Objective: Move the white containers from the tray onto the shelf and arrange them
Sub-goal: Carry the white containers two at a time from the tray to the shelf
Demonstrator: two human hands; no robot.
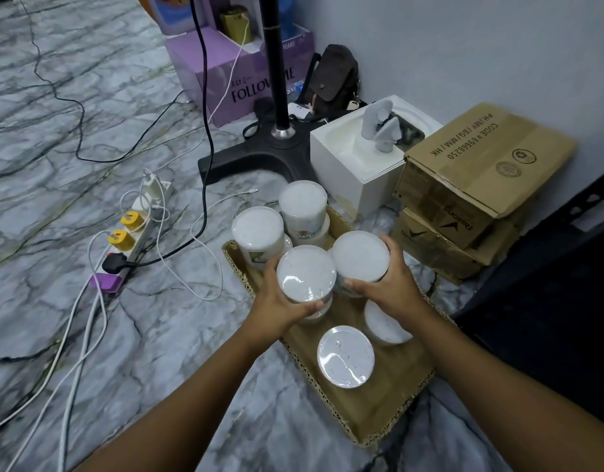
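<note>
We grip one tub in each hand, left hand (280, 303) round one tub (306, 274), right hand (394, 284) round another (360, 256), fingers curled on their sides above the cardboard tray (378, 413). They look rigid, smooth-lidded, possibly slippery; four more tubs wait at twelve and six o'clock.

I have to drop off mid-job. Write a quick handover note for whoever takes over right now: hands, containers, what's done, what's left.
Left hand: grips one white container over the cardboard tray.
Right hand: grips a second container beside it.
Both appear lifted from the tray, though contact underneath is hidden.
On the tray: two containers at the far end, possibly stacked on others, one near the front, one partly hidden under the right wrist.
Shelf: dark frame at the right edge; no containers visible on it.
Done: two picked up. Left: carry them to the shelf, fetch the rest, arrange them.
</note>
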